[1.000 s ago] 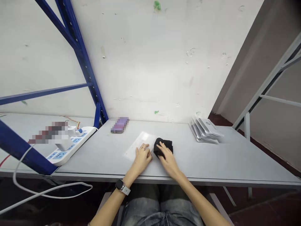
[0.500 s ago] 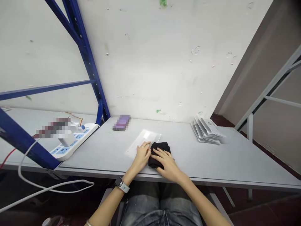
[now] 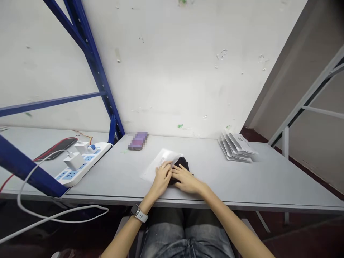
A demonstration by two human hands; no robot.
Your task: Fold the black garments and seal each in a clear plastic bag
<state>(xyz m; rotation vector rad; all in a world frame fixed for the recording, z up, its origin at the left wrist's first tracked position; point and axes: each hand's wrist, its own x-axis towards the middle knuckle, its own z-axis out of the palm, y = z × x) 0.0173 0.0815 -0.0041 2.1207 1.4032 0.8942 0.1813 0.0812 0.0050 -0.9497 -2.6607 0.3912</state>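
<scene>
Clear bag point(image 3: 161, 161) now folds over black cloth point(image 3: 182, 165), left grip point(image 3: 162, 179) and right grip point(image 3: 186, 181) clamped on them at the counter point(image 3: 242, 179).

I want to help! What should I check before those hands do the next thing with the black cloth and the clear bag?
1. Left hand on the clear plastic bag: ok, it rests at the bag's edge.
2. Right hand on the black cloth: ok, its fingers lie over it.
3. Cloth fully inside the bag: cannot tell, the hands hide that spot.
4. Bag lying flat on the grey table: ok.
5. Stack of printed packets apart from the hands: ok.
</scene>
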